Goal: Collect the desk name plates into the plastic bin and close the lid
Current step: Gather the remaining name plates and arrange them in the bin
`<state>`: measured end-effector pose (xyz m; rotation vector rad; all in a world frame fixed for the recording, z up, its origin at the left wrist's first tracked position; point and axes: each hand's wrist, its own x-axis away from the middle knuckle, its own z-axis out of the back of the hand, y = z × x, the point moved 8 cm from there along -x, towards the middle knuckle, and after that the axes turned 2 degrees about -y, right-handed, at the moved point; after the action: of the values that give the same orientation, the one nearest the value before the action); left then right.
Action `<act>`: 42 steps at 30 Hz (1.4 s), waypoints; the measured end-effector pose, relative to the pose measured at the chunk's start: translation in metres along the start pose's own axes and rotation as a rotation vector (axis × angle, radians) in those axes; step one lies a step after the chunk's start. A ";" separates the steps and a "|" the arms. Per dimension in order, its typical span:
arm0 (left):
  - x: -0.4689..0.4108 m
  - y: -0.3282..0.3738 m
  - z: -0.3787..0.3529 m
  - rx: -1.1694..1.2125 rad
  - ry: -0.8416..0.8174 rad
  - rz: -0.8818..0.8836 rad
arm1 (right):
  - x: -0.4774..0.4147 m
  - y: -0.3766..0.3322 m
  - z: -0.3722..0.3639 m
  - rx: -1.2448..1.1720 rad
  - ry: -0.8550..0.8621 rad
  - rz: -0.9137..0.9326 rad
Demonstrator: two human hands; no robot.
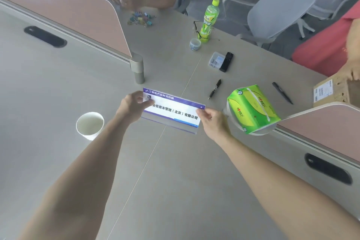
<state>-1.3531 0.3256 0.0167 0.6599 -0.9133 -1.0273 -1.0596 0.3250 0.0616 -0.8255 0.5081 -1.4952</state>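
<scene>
Both hands hold one desk name plate [173, 112] above the grey worktop [58, 87], near its middle seam. The left hand [132, 106] pinches the plate's left end, its grip closed with the thumb on the printed face; the right hand [211, 121] pinches the lower right corner the same way. A white paper cup [90, 125] stands left of the left forearm. A green tissue pack [253, 108] lies just right of the plate, with two pens [214, 88] beyond.

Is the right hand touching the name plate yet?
Touching. The head view shows the right hand pinching the name plate at its right end.
</scene>
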 end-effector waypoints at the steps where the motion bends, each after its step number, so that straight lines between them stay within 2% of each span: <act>1: 0.009 0.002 0.004 0.030 -0.011 -0.010 | 0.008 -0.005 0.004 -0.018 -0.003 0.003; 7: 0.065 0.040 0.015 0.241 -0.121 -0.045 | 0.054 -0.029 0.040 -0.151 0.092 0.023; 11: 0.100 0.074 0.022 0.347 -0.167 -0.093 | 0.086 -0.040 0.060 -0.351 0.174 0.003; 18: 0.168 0.133 0.025 0.333 -0.067 -0.242 | 0.135 -0.053 0.090 -0.592 0.095 -0.072; 21: 0.197 0.152 0.020 0.327 -0.050 -0.268 | 0.154 -0.055 0.112 -0.620 0.154 -0.010; 25: 0.244 0.176 0.004 0.379 -0.110 -0.280 | 0.189 -0.051 0.143 -0.658 0.217 0.042; 30: 0.298 0.193 -0.017 0.405 -0.134 -0.298 | 0.223 -0.037 0.179 -0.679 0.223 0.124; 36: 0.352 0.213 -0.035 0.409 -0.014 -0.365 | 0.263 -0.015 0.209 -0.687 0.241 0.128; 39: 0.373 0.222 -0.044 0.491 -0.012 -0.390 | 0.287 -0.006 0.229 -0.650 0.196 0.107; 42: 0.385 0.232 -0.057 0.539 -0.075 -0.448 | 0.320 -0.005 0.261 -0.494 0.236 0.152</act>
<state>-1.1180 0.0641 0.3019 1.3285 -1.1498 -1.2118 -0.8515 0.0546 0.2936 -0.9666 1.1231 -1.3485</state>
